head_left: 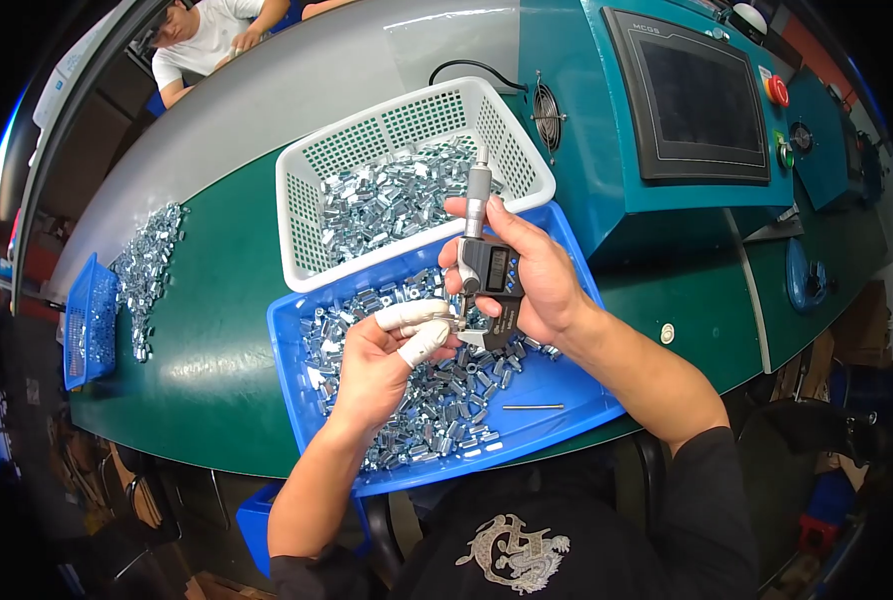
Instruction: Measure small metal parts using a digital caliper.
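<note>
I see the digital micrometer held upright over the blue tray, my right hand with its grip clamped around the body. My left hand, two fingertips in white cots, pinches a small metal part at the micrometer's lower end. The tray holds many small silver parts and a thin pin. Just beyond sits a white basket of similar parts on the green tabletop.

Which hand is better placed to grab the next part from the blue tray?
Left, probably. The left hand, its white-wrapped fingertips pinching a small metal part at the anvil, hovers over the blue plastic tray of parts. The right hand grips the digital micrometer.
</note>
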Motion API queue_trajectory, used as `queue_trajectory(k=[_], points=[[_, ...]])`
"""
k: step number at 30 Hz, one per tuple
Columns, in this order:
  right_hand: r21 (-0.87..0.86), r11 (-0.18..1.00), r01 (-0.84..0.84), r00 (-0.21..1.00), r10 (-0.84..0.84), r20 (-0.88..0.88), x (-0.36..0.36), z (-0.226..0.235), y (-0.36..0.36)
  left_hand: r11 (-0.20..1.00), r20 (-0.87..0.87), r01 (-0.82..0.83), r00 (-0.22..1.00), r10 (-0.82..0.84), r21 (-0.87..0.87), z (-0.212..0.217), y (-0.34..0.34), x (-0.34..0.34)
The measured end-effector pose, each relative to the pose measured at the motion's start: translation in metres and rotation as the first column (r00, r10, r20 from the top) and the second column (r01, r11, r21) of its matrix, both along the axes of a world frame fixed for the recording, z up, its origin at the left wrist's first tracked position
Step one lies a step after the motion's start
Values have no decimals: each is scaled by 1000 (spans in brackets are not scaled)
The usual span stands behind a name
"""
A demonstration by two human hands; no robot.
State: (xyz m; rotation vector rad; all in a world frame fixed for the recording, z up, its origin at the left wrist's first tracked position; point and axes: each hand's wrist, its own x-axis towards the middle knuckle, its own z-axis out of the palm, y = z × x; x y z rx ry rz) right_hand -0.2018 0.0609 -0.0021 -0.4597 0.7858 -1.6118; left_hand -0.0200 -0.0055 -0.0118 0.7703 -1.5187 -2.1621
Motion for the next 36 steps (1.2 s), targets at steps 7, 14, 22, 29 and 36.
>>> queue_trajectory(k=[7, 14, 22, 29, 36], points=[[-4, 1000, 0, 1000, 0, 3, 1, 1, 0, 1000, 2, -6, 1000, 6, 10, 0, 2, -1], [22, 1000, 17, 1000, -17, -7, 2, 1, 0, 1000, 5, -4, 1000, 4, 0, 2, 2, -1], [30, 999, 29, 1000, -29, -2, 1, 3, 1, 1000, -4, 9, 1000, -8, 9, 0, 1, -2], [29, 999, 28, 1000, -28, -2, 2, 2, -1, 999, 30, -7, 1000, 9, -37, -2, 0, 0], [15, 999, 31, 996, -29, -89, 2, 2, 1, 998, 59, 9, 998, -6, -55, -6, -1, 0]])
